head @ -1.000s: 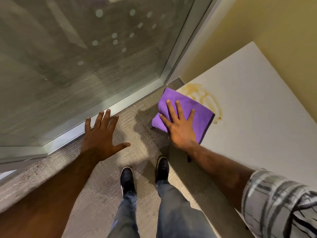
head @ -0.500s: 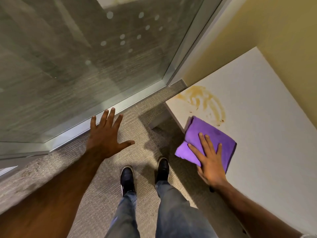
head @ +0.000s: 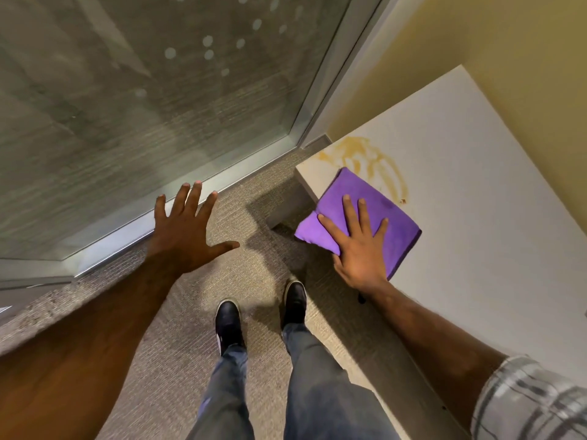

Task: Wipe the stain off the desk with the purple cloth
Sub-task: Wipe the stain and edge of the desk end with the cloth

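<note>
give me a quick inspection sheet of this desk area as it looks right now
surface: white desk, bare apart from the job's things
job's things: purple cloth folded flat near the desk's corner, one edge overhanging; brownish stain mostly uncovered beyond the cloth
clutter: nothing seen
hands: right hand flat on the cloth, fingers spread; left hand open in the air, holding nothing
cables: nothing seen
surroundings: glass partition, yellow wall, carpet, person's dark shoes
</note>
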Available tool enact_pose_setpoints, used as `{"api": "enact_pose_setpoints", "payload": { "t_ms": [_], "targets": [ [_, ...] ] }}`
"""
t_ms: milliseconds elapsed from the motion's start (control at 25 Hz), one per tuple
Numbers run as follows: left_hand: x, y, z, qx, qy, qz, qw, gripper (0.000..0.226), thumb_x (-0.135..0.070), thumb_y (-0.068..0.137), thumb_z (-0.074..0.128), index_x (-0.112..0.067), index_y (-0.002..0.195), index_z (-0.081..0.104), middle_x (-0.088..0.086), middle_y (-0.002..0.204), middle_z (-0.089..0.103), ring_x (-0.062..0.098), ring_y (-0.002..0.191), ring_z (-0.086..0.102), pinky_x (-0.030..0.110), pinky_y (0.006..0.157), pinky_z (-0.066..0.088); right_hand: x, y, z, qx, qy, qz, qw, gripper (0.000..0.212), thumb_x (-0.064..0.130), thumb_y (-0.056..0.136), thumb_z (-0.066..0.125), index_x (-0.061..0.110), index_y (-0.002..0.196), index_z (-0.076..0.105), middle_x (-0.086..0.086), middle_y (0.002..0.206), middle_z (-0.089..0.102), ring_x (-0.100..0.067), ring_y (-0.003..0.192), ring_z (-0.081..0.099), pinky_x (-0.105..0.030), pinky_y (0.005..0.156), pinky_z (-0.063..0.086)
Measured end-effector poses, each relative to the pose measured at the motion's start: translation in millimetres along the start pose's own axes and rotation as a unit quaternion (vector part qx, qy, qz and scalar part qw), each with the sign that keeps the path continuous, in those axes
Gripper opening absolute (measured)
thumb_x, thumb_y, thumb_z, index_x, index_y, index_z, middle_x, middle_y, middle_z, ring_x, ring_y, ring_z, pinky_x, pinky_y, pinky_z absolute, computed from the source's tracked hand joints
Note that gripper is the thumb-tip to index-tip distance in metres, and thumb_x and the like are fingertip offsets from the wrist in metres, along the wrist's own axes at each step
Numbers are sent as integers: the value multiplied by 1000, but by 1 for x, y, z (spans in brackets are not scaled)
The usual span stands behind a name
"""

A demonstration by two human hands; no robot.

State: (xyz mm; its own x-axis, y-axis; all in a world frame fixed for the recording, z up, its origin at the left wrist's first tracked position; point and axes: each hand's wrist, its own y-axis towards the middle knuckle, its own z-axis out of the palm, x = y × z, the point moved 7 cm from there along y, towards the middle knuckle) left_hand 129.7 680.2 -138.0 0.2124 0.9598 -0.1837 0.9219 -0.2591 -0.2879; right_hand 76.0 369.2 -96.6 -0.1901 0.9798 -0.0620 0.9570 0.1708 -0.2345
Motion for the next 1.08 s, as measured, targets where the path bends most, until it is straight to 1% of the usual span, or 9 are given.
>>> {"api": "enact_pose_setpoints", "payload": {
  "t_ms": [120,200,320,440,600,720,840,920,1080],
  "targets": [
    [-2,6,-2,-17,4,12,1000,117,-97,64,18,-23,155,9,10,166,0,28,153,-3,60,116,-3,-7,-22,7,-27,3,2,1000,72,34,89,43,33,156,17,-8,166,0,-37,152,-5,-80,107,11],
    [-2,10,-3,-30,5,26,999,116,-96,64,19,-22,154,13,11,165,4,28,152,1,61,116,0,-17,-56,16,-44,-3,14,999,76,33,86,53,31,156,20,-9,166,5,-37,152,-1,-79,107,13],
    [0,15,0,-47,-2,38,998,115,-94,65,28,-20,152,19,13,164,10,29,151,5,62,116,3,-28,-90,24,-50,-8,22,998,76,33,86,56,30,155,24,-11,166,9,-39,152,3,-80,107,13],
    [-1,20,7,-57,0,44,997,113,-92,66,36,-19,152,21,13,164,12,30,151,8,62,116,5,-25,-73,20,-40,-11,31,999,76,34,84,53,32,154,24,-12,166,6,-40,152,2,-80,107,11],
    [-10,22,11,-62,9,63,996,114,-92,65,29,-18,151,25,14,162,17,32,149,14,62,114,9,-13,-44,12,-44,24,33,998,74,33,85,50,36,154,23,-10,166,4,-38,152,-2,-81,107,9],
    [-20,23,13,-60,18,76,995,113,-92,66,28,-17,150,28,15,162,18,33,149,17,63,114,11,-20,-47,9,-69,96,31,993,66,34,90,46,39,153,26,-2,167,9,-31,154,0,-80,108,6],
    [-31,28,10,-60,25,85,994,111,-92,67,28,-18,150,30,15,161,22,34,149,20,63,114,13,-44,-74,10,-110,163,87,977,65,32,91,45,43,152,24,4,165,16,-24,154,5,-78,110,5],
    [-36,29,8,-61,25,89,994,111,-92,67,29,-17,149,32,16,160,25,35,147,24,63,113,15,-55,-90,13,-122,183,130,967,67,33,90,44,46,151,20,2,165,18,-26,154,7,-78,110,6],
    [-39,32,8,-57,26,100,993,112,-92,67,29,-16,149,31,17,160,25,35,147,23,64,112,16,-65,-74,9,-115,204,207,950,61,49,91,34,44,150,25,2,166,16,-27,154,5,-79,109,1]
  ]
}}
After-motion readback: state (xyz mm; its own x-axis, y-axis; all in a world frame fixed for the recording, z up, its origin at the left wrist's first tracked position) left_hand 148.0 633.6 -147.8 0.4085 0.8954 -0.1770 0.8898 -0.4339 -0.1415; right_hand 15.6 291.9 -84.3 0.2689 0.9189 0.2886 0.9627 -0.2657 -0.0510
